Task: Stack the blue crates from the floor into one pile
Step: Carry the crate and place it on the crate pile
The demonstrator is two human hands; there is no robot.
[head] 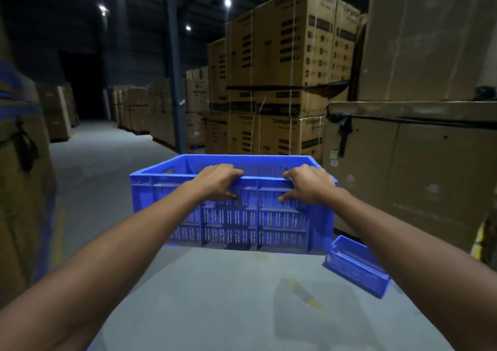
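Observation:
A large blue slatted crate [242, 224] is held up in front of me, above the grey floor, its open top facing up. My left hand [219, 182] grips the near rim left of centre, fingers curled over the edge and thumb on the outer wall. My right hand [309, 184] grips the same rim right of centre in the same way. A second, smaller blue crate [355, 266] lies on the floor at the lower right, partly hidden by my right forearm.
Tall stacks of cardboard cartons [279, 82] stand behind the crate. A big carton [419, 168] is close on the right, and another carton [21, 178] is close on the left. A steel column [174, 68] rises at centre. A grey aisle [91, 162] runs back to the left.

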